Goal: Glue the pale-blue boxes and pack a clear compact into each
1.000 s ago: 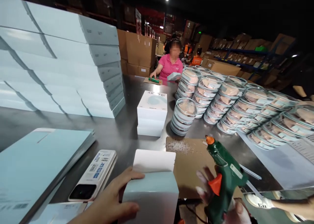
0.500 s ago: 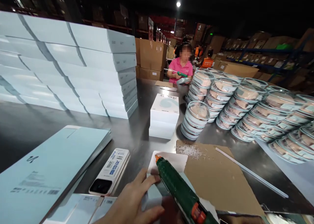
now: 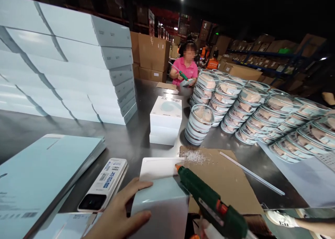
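My left hand grips the left side of a light blue box, with its fingers on top and its thumb on the near face. A white flap stretches from the box's far edge. On the right is a dark green hot glue gun; its orange nozzle points at the flap's right edge, and I cannot tell whether it touches. Below the gun body a little of my right hand shows, closed around the grip; most of it is hidden.
Stacked pale boxes form a wall at left. Flat blue cartons and a white phone-like device lie nearer. Ahead stand white boxes and round clear tubs. Cardboard bears a glue stick. A person in pink works opposite.
The box has been turned and raised into fuller view, my left hand now around its side. The glue gun's nozzle has shifted to the flap's right edge. The camera view has swung slightly right.
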Demonstrator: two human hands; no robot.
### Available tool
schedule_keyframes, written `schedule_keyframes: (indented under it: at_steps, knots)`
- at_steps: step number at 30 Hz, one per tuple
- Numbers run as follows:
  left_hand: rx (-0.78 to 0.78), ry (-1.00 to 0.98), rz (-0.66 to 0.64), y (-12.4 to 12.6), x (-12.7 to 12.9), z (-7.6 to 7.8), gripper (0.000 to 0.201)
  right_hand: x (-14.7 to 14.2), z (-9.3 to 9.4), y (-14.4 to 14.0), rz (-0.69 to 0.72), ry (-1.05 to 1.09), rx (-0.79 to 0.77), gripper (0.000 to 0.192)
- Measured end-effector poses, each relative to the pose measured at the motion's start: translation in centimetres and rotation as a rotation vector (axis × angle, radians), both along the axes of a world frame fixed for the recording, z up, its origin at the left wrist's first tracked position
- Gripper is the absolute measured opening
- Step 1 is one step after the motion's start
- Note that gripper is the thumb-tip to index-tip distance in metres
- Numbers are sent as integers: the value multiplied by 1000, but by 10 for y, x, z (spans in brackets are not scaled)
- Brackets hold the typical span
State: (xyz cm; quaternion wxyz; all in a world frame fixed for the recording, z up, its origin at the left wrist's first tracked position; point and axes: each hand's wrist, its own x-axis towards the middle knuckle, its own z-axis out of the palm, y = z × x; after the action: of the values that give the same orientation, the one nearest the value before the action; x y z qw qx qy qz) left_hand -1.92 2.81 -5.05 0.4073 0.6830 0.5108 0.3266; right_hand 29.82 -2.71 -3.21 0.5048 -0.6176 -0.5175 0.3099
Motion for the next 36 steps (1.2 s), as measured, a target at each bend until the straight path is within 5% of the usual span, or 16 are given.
schedule_keyframes:
  at_steps: [3, 7, 12, 14, 15, 17, 19, 24, 29, 33, 36]
  knots:
    - [-118, -80, -87, 4, -11, -9, 61, 11, 9, -20, -36, 291, -93, 49]
    - [-178, -112, -169, 6, -14, -14, 64, 52, 16, -20, -296, 781, -409, 52]
    - [-217, -118, -209, 5, -7, -6, 63, 87, 19, -19, -411, 189, -550, 39]
    - [-210, -132, -194, 5, -4, -4, 60, 65, 19, -16, -350, 33, -430, 45]
    - [-202, -137, -190, 5, -3, -4, 59, 46, 18, -12, -269, 7, -316, 65]
    - [-183, -165, -196, 5, 0, -7, 58, 4, 13, -3, 29, 184, -55, 115]
    - [-162, -260, -169, 2, 4, -13, 55, -29, 5, 3, 215, 292, 10, 125]
    - [-57, -597, 17, -7, 15, -16, 50, -36, -9, 1, 413, -1, -82, 71]
    - [28, -265, -267, 3, 6, 7, 41, -33, 13, 9, 559, -272, 254, 62]
    - [0, -225, -331, 16, -7, 25, 32, -35, 27, 17, 544, -179, 209, 46]
    - [-33, -335, -35, 24, -13, 39, 31, -27, 29, 14, 490, 211, -38, 56]
